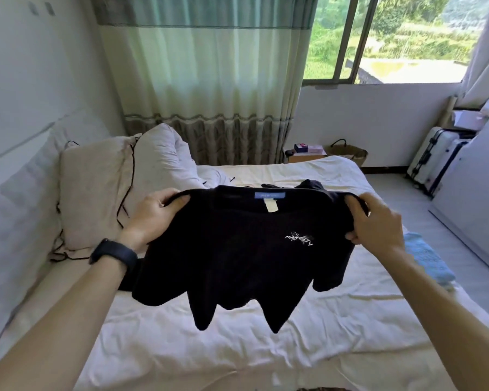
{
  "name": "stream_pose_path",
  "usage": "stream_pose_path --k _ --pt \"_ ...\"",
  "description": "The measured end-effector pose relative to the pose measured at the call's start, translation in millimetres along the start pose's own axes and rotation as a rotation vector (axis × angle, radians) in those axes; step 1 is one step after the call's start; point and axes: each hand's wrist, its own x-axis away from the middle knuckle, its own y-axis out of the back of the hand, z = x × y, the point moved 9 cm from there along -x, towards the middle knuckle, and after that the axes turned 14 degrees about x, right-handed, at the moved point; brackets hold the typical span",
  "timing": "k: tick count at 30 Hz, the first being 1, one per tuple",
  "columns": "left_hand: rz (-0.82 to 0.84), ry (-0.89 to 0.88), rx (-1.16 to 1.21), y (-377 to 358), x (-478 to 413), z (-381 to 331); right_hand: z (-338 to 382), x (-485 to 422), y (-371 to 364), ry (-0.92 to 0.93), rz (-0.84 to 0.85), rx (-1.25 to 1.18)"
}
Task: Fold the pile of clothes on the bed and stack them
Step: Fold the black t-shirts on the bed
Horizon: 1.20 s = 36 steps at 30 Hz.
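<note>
The fingers (178, 199) of the left hand (153, 215) curl over one shoulder of a black T-shirt (237, 255), and the right hand (378, 227) grips the other shoulder the same way. The shirt hangs spread between them above the bed (237, 351), its neck label toward the camera. Its hem and sleeves dangle clear of the sheet, and it is not yet folded.

Just behind its collar a dark garment (308, 184) lies crumpled on the bed. This seems to be what is left of the pile, though the shirt hides most of it. Near the bed's right edge lies a light blue folded cloth (426, 258), which I take to be the start of the stack. The job looks somewhere in its middle: one piece done, one in hand, at least one waiting.

Beyond the bed's far corner stands a woven basket (347, 153); what is in it cannot be seen. A white suitcase (435, 162) stands closed by the right wall.
</note>
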Motion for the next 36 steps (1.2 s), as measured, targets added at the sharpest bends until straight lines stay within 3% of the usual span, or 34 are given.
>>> stream_pose_path --k 2,4,8,10,12,14,17,19,22,24,29,33,36 --pt "0.076 0.060 -0.051 -9 9 17 -18 11 -20 -0.239 0.206 -0.225" --pt "0.077 -0.020 -0.305 -12 20 28 -28 23 -31 -0.242 0.293 -0.228" --pt "-0.076 -0.242 -0.577 -10 56 29 -32 47 -6 0.076 0.101 0.021" --pt "-0.057 -0.236 -0.639 -20 79 37 -31 65 8 0.206 -0.002 0.182" --pt "0.026 -0.197 -0.690 -34 98 46 -46 82 11 0.191 0.010 0.278" --pt "0.006 -0.236 -0.699 -39 116 41 -61 98 17 0.133 0.024 0.281" --pt "-0.291 -0.158 -0.518 -29 138 27 -71 114 46 0.077 -0.030 0.179" --pt "-0.403 -0.057 -0.404 -36 160 22 -75 126 64 0.072 -0.013 0.105" --pt "-0.421 0.071 -0.378 -60 194 21 -87 145 84 0.172 0.101 0.090" --pt "-0.401 0.038 -0.394 -75 214 7 -104 154 106 0.219 0.049 0.151" --pt "-0.217 -0.176 -0.631 -116 259 -20 -178 170 134 -0.002 0.006 0.153" --pt "-0.302 -0.008 -0.562 -124 299 -8 -209 200 141 -0.102 0.042 0.038" --pt "-0.382 0.021 -0.627 -133 322 -13 -231 221 145 -0.202 0.045 -0.001"
